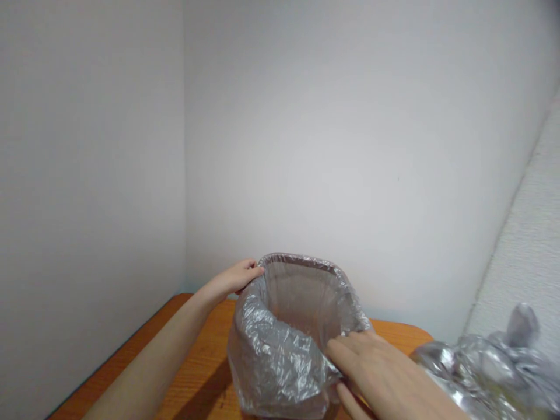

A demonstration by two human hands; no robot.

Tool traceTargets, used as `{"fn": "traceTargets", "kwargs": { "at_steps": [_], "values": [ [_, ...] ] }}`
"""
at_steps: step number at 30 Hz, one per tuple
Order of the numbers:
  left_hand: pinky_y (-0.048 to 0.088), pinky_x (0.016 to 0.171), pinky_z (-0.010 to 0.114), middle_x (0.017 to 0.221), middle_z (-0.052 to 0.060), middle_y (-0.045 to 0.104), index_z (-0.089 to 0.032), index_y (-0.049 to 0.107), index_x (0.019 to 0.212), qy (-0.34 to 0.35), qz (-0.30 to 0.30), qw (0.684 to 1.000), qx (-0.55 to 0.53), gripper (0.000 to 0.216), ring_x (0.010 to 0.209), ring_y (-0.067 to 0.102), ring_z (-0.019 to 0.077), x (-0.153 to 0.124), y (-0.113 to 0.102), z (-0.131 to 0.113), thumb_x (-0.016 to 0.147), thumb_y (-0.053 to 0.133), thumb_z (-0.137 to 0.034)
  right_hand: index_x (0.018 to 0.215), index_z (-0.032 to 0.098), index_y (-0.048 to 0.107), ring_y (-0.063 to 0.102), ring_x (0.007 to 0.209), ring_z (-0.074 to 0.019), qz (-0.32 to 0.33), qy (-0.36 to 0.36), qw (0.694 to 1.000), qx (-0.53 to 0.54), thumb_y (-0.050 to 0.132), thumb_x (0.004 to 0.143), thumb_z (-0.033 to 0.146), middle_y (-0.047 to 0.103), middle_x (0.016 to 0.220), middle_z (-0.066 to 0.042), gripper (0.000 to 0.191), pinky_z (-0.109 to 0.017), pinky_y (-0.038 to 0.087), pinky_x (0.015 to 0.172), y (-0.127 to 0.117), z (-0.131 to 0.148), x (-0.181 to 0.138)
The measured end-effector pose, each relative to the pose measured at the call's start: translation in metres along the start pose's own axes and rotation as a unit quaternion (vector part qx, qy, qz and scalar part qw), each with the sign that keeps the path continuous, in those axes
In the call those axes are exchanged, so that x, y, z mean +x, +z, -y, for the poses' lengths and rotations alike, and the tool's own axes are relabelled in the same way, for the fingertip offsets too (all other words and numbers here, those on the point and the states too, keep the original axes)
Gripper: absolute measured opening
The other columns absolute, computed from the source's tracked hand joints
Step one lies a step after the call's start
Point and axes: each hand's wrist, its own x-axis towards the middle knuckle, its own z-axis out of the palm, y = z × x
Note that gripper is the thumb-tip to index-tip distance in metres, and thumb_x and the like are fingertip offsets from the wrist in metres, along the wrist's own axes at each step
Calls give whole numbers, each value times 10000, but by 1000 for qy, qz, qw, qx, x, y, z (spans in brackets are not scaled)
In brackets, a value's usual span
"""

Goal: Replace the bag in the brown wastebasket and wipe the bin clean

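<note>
A small square bin (306, 265) lined with a crinkled silver-grey plastic bag (271, 350) stands on a wooden table (205, 361). My left hand (236, 277) reaches across to the bin's far left corner, its fingers curled over the rim and pinching the bag's edge. On the near right side my right hand (376, 364) lies against the bag, fingers stretched toward the rim and pressing the plastic, with the thumb tucked low. The bag's top is folded outward over the rim. The inside of the bin looks hollow.
A tied, filled silver-grey bag (494, 367) sits at the lower right on the table. White walls meet in a corner behind the bin. A textured white surface (529, 245) slants up along the right side.
</note>
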Motion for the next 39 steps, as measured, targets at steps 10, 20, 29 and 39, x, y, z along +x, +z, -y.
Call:
{"fn": "traceTargets", "kwargs": {
  "at_steps": [10, 20, 29, 39],
  "values": [
    [299, 429, 253, 532, -47, 443, -175, 598, 704, 26, -37, 999, 31, 629, 427, 351, 109, 11, -9, 14, 770, 446, -782, 1066, 223, 646, 651, 968, -249, -21, 36, 998, 49, 543, 840, 92, 694, 1015, -58, 281, -457, 543, 883, 20, -15, 2],
    [231, 1187, 456, 1544, 192, 352, -176, 262, 1496, 164, -149, 967, -127, 746, 1431, 333, 287, -64, 13, 67, 932, 364, -652, 1529, 252, 196, 327, 1428, -361, -263, 206, 914, 230, 593, 854, 548, 279, 1591, -148, 837, -589, 307, 1142, 79, -69, -31],
    [124, 1228, 455, 1640, 160, 137, -196, 73, 1570, 183, 30, 956, -229, 1078, 1508, 88, 333, -75, 63, 76, 773, 519, -769, 1468, 204, 370, 451, 1348, -384, -208, 246, 842, 432, 595, 749, 727, 563, 1378, -187, 917, -517, 375, 1107, 142, -47, -16],
    [15, 1225, 497, 1665, 52, -37, -306, 24, 1570, 240, -42, 932, -266, 1109, 1511, -47, 345, -61, 69, 132, 714, 489, -835, 1542, 201, 189, 322, 1432, -349, -286, 253, 775, 504, 597, 659, 823, 383, 1535, -175, 1155, -424, 371, 1108, 186, -79, -26]
  ]
}}
